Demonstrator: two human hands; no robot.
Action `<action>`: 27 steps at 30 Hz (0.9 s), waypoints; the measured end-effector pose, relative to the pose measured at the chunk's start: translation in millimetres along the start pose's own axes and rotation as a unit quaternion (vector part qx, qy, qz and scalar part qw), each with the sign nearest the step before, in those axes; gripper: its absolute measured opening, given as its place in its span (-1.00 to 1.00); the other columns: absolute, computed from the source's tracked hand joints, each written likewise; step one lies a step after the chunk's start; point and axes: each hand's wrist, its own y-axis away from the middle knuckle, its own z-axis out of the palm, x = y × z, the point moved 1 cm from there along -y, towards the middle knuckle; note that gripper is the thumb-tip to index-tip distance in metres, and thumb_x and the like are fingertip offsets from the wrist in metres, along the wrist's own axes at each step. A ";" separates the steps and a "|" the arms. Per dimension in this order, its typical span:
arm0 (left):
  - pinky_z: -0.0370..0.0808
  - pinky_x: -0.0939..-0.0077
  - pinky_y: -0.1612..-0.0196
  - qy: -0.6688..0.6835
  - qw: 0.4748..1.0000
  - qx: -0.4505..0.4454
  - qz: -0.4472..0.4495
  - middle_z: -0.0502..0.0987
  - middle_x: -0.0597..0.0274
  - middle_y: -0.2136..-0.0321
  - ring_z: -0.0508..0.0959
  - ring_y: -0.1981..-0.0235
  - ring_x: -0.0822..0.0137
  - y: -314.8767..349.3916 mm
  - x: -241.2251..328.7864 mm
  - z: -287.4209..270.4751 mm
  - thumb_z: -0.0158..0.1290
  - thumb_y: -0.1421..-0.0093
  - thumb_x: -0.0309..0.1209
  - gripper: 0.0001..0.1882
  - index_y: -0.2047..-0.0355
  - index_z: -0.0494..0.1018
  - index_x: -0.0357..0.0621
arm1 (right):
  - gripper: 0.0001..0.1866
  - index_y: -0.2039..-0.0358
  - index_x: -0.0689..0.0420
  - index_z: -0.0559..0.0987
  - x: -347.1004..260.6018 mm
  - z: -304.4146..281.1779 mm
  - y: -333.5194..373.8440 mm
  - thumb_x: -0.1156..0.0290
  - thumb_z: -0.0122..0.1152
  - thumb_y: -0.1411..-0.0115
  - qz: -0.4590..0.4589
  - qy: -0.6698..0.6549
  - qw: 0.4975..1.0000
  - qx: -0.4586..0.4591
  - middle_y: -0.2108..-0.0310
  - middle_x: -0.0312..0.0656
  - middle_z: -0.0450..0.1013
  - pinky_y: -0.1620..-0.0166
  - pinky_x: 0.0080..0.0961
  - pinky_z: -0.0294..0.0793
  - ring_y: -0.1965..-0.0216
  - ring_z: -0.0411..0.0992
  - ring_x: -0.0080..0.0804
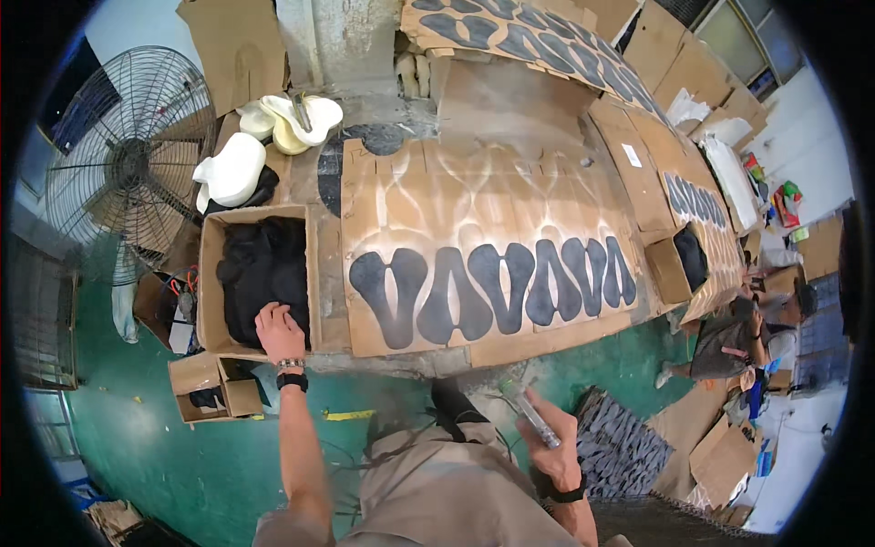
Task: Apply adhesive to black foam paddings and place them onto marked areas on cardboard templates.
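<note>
My left hand [279,334] reaches into a cardboard box [315,273] and rests on a pile of black soft pieces [262,269]. Its fingers are slightly apart, and no lifted piece shows in them. At my right side, beyond the bench edge, my right hand [554,439] is closed around a silver-grey spray gun [538,416] with a greenish head, tilted toward the upper left. In front of me a row of black sole-shaped pieces [448,296], alternating in direction, lies along the near side of a cardboard sheet [410,196]. Pale outlines mark the sheet behind them.
A large fan [128,159] stands at the left, near white moulded forms [230,171]. More black pieces lie on a raised cardboard sheet [538,46] behind. A small box [670,269] sits at the right bench end. Stacked grey material [620,447] is on the floor; another person [729,342] is far right.
</note>
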 end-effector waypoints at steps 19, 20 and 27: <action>0.44 0.09 -0.03 -0.072 0.996 -0.044 -0.028 0.54 0.24 0.13 0.50 -0.02 0.10 -7.1 26.3 1.0 0.38 0.02 -0.23 -0.62 0.19 0.56 0.03 | -0.49 -0.10 0.23 0.63 155.3 84.4 -61.9 0.56 0.34 -0.07 0.051 0.127 0.990 -0.033 0.20 0.22 0.63 0.04 -0.17 0.59 0.12 0.65 0.08; 0.43 0.08 -0.01 -0.071 0.996 -0.047 -0.037 0.54 0.24 0.14 0.51 0.00 0.11 -7.4 24.4 -1.5 0.37 0.00 -0.23 -0.65 0.21 0.57 0.04 | -0.49 -0.10 0.23 0.63 169.1 94.9 -68.5 0.56 0.34 -0.07 0.050 0.120 0.991 -0.035 0.20 0.22 0.63 0.04 -0.17 0.59 0.12 0.65 0.08; 0.44 0.09 0.10 -0.154 0.986 -0.064 -0.020 0.58 0.28 0.25 0.58 0.13 0.10 -50.8 44.0 1.7 0.34 -0.05 -0.28 -0.77 0.27 0.64 0.04 | -0.56 -0.04 0.02 0.68 213.5 112.4 -85.5 0.44 0.29 -0.08 0.173 0.225 0.953 -0.107 0.22 0.25 0.61 0.04 0.07 0.56 0.12 0.58 0.28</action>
